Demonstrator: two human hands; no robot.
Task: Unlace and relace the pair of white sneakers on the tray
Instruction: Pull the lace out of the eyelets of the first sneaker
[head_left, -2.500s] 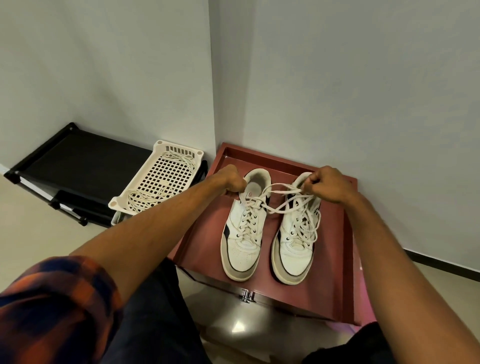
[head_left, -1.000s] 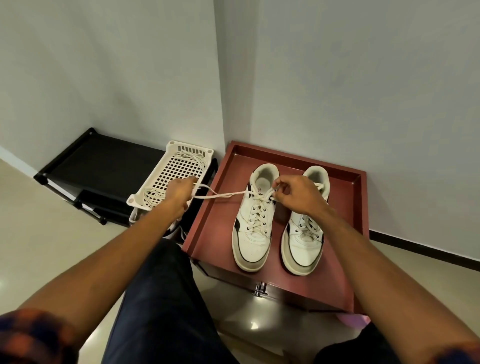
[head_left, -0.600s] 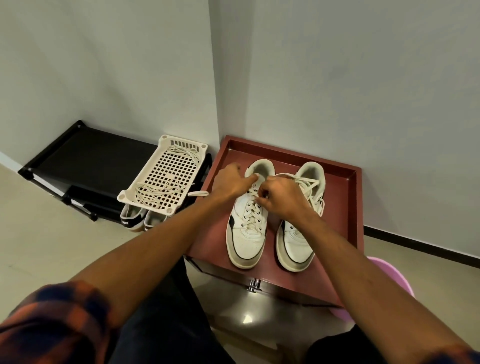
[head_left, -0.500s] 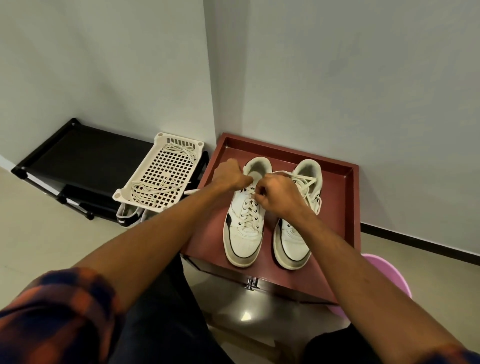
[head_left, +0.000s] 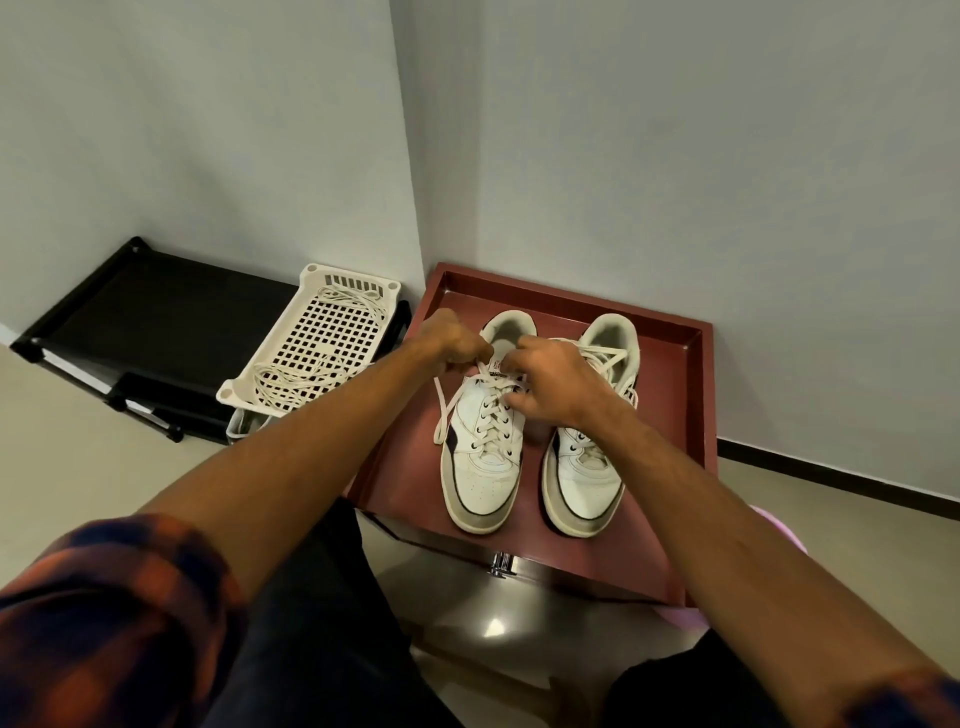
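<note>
Trailing a loose cream lace (head_left: 492, 410), the left sneaker (head_left: 480, 467) stands upright.

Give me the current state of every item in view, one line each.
Sneaker on the left: laced up, untied.
Sneaker on the right: top lace loose over its opening.
Left hand: pinching the loose lace.
Right hand: pinching that lace at upper eyelets.
Tray: holding both sneakers upright.
White basket: holds spare laces.
</note>
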